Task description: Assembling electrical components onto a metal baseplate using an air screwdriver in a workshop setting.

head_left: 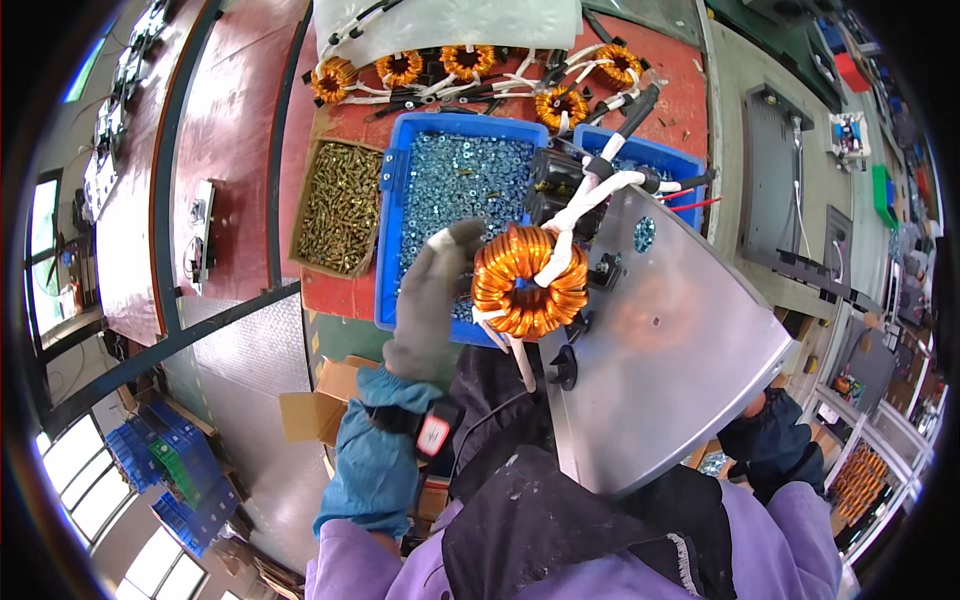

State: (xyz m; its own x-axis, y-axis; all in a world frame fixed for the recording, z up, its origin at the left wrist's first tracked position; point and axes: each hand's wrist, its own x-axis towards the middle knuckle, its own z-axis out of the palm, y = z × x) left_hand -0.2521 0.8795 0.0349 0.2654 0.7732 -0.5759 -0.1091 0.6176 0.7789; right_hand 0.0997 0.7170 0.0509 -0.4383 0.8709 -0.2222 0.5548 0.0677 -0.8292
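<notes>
A grey metal panel (675, 350) is tilted in front of me, with a copper-wound toroidal coil (505, 300) near its left edge. White-sleeved leads (580, 205) run from the coil up past a black component (552, 185). My left hand (425, 305), in a grey glove, is just left of the coil and above a blue bin (388, 250) of small metal nuts. Its fingers are stretched out, somewhat blurred, and hold nothing that shows. At the panel's right edge my right hand (757, 404) grips it; most of that hand is hidden behind the metal.
Left of the blue bin stands a cardboard box (298, 225) of brass-coloured screws. A second blue bin (690, 165) sits behind the panel. More wired coils (468, 62) lie along the back of the red table (340, 292). An open carton (310, 415) stands below at left.
</notes>
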